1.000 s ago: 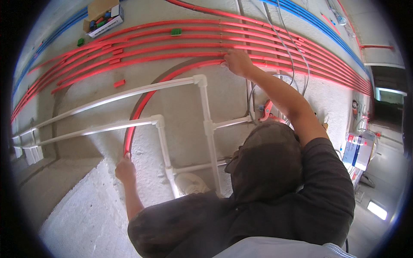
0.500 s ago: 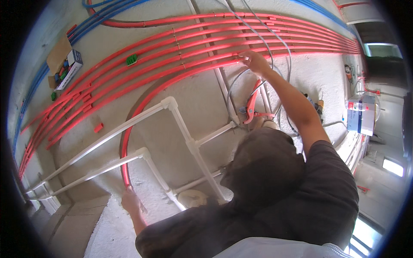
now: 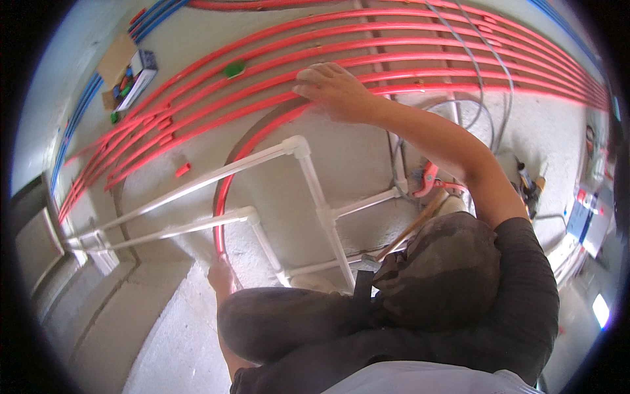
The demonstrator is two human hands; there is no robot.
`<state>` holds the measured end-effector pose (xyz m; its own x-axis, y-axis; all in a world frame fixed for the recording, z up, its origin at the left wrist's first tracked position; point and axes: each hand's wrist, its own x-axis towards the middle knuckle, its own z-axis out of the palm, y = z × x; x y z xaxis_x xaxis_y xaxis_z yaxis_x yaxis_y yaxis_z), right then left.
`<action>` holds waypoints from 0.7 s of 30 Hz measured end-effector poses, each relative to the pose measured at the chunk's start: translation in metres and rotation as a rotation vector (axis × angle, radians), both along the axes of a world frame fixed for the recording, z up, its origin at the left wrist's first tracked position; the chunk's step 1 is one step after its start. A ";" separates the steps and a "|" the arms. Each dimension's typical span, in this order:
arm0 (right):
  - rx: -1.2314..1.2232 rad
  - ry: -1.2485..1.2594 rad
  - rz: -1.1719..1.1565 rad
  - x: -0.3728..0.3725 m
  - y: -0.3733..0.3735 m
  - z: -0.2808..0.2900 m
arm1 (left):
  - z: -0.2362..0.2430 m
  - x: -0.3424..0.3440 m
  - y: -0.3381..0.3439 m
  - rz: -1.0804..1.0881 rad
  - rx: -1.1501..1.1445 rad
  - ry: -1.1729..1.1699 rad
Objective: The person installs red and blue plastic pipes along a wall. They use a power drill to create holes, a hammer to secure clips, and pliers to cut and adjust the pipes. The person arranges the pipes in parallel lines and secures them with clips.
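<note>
Grey concrete (image 3: 354, 154) bordering curved red pipe (image 3: 222, 194), left fingers (image 3: 220, 270) gripping its end, right fingers (image 3: 314, 77) extended

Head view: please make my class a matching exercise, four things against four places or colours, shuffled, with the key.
Things
1. Left hand
2. Open box
3. Right hand
4. Angled pipes

Places or colours
A. at the row of long red pipes
B. white
C. at the lower end of the curved red pipe
D. upper left, near blue pipes

Pairs: 1-C, 2-D, 3-A, 4-B
</note>
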<state>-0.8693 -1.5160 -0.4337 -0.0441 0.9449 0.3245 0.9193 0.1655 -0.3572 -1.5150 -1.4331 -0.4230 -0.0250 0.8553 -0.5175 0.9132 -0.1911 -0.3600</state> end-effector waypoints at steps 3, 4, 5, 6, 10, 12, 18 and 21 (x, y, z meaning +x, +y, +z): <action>-0.091 -0.083 0.100 -0.028 0.038 -0.007 | -0.009 -0.002 0.003 -0.004 0.008 0.023; -0.153 -0.111 0.133 -0.037 0.048 -0.011 | -0.009 0.002 0.002 0.010 -0.002 0.029; -0.171 -0.140 0.091 -0.040 0.052 -0.012 | -0.009 0.006 0.002 0.021 -0.014 0.032; -0.193 -0.157 0.059 -0.043 0.050 -0.015 | 0.000 0.008 -0.003 0.034 -0.015 0.058; -0.228 -0.152 -0.021 -0.046 0.052 -0.014 | 0.010 0.021 -0.003 0.016 -0.030 0.053; -0.208 -0.171 -0.016 -0.051 0.054 -0.016 | 0.004 0.003 -0.006 -0.036 -0.049 0.008; -0.177 -0.252 0.002 -0.050 0.054 -0.013 | 0.014 0.021 -0.012 -0.085 0.017 0.012; -0.118 -0.204 -0.010 -0.056 0.056 -0.011 | 0.014 0.016 -0.015 -0.081 0.078 -0.034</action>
